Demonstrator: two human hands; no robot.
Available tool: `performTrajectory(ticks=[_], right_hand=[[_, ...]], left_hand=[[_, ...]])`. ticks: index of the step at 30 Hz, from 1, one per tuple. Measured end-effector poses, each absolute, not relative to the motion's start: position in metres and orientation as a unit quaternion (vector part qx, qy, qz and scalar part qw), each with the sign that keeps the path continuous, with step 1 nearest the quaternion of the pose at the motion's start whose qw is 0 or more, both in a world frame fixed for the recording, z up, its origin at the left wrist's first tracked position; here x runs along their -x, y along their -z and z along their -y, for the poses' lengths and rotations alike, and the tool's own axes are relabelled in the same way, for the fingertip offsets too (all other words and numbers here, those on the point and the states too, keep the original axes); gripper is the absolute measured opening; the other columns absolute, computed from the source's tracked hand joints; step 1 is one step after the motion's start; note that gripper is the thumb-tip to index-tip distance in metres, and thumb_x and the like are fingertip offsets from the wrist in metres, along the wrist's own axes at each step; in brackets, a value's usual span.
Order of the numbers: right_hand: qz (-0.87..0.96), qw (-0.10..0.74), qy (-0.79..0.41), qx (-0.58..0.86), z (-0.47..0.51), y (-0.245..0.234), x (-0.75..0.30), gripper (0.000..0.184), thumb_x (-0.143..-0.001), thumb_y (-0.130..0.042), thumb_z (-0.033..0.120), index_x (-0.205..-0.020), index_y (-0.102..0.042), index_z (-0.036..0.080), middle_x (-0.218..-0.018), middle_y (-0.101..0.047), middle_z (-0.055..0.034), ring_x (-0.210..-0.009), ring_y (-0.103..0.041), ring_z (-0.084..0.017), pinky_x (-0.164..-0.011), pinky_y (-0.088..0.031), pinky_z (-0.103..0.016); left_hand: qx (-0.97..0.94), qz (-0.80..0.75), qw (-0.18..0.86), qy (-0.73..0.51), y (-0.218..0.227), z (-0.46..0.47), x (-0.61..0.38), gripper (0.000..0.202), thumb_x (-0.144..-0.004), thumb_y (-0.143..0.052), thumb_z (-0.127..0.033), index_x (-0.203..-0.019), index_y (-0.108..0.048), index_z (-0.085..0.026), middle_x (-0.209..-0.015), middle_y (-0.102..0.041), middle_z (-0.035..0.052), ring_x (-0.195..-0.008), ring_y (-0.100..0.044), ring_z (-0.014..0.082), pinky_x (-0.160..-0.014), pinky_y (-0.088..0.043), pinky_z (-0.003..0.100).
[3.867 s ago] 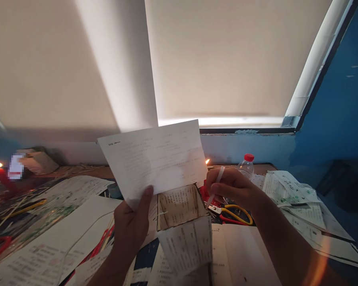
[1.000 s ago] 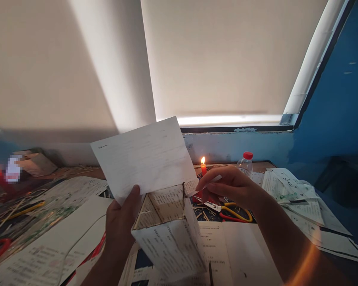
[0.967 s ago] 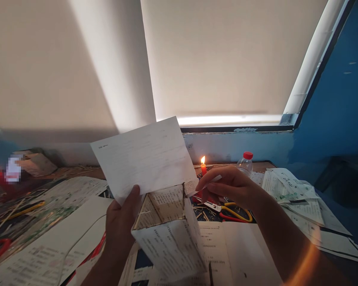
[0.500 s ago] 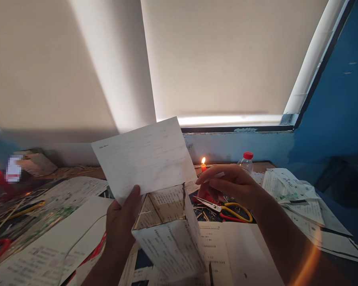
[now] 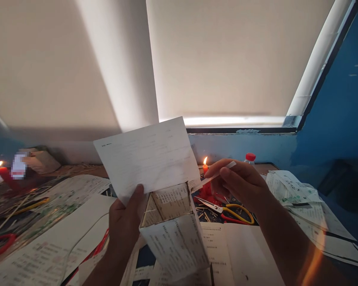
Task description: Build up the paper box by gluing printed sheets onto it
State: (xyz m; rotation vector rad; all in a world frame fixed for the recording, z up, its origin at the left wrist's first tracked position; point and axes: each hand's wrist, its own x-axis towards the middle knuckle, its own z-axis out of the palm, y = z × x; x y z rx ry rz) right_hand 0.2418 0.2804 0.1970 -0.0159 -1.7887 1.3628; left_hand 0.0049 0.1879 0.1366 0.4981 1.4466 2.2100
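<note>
An open-topped box (image 5: pixel 176 246) covered in printed paper is tilted in front of me, its inside lined with print too. A large white paper sheet (image 5: pixel 146 159) stands up along the box's far edge. My left hand (image 5: pixel 127 214) is closed around the box's left side, its thumb pressed on the sheet and its other fingers mostly hidden. Between the thumb and fingers of my right hand (image 5: pixel 237 180) is a thin, translucent whitish stick (image 5: pixel 231 164), which looks like a hot glue stick. Its lower end reaches the box's far right corner; whether it touches cannot be made out.
A lit red candle (image 5: pixel 205 169) burns right behind my right hand. Yellow-and-red-handled scissors (image 5: pixel 226 210) lie below that hand among small sticks. Another lit candle (image 5: pixel 1 171) stands far left. A red-capped bottle (image 5: pixel 250 157), loose papers (image 5: pixel 295 194) and an open book (image 5: pixel 244 250) are at right.
My right hand has brought the stick from near the candle flame down to the box's far right corner. My left hand still holds the box and sheet; the view has shifted slightly.
</note>
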Motion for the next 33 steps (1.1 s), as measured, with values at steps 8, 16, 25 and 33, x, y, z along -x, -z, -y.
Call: performTrajectory(ticks=[8,16,25,33], right_hand=[[0.753,0.442,-0.483,0.068,-0.254,-0.207,-0.223,0.024,-0.106,-0.059,0.035,-0.117,-0.080,0.030,-0.088,-0.076,-0.0033,-0.056,-0.047,-0.010,-0.049,-0.040,-0.025],[0.902,0.253,-0.303,0.176,-0.235,-0.229,-0.179,0.025,-0.104,-0.060,0.039,-0.116,-0.076,0.024,-0.088,-0.076,-0.0041,-0.055,-0.053,-0.011,-0.046,-0.041,-0.023],[0.931,0.218,-0.220,0.194,-0.223,-0.233,-0.150,0.023,-0.105,-0.057,0.033,-0.119,-0.075,0.026,-0.091,-0.078,-0.0002,-0.064,-0.062,-0.011,-0.054,-0.047,-0.022],[0.937,0.206,-0.228,0.165,-0.217,-0.233,-0.149,0.024,-0.106,-0.056,0.031,-0.119,-0.075,0.025,-0.101,-0.079,-0.0020,-0.077,-0.068,-0.014,-0.064,-0.053,-0.025]], left_hand=[[-0.218,-0.524,0.233,-0.790,-0.131,-0.184,0.002,0.045,-0.066,-0.091,-0.051,-0.093,-0.079,-0.017,-0.102,-0.080,0.0100,-0.116,-0.071,0.0340,-0.102,-0.057,0.038],[-0.322,-0.505,0.253,-0.760,-0.129,-0.168,0.018,0.051,-0.078,-0.081,-0.061,-0.100,-0.078,-0.015,-0.101,-0.080,0.0131,-0.098,-0.075,0.0333,-0.073,-0.061,0.033],[-0.403,-0.489,0.247,-0.733,-0.119,-0.160,0.037,0.046,-0.091,-0.068,-0.058,-0.108,-0.075,-0.016,-0.099,-0.080,0.0090,-0.091,-0.073,0.0249,-0.071,-0.058,0.029],[-0.418,-0.500,0.230,-0.723,-0.119,-0.156,0.040,0.044,-0.093,-0.066,-0.058,-0.102,-0.075,-0.016,-0.091,-0.077,0.0067,-0.086,-0.068,0.0210,-0.069,-0.053,0.027]])
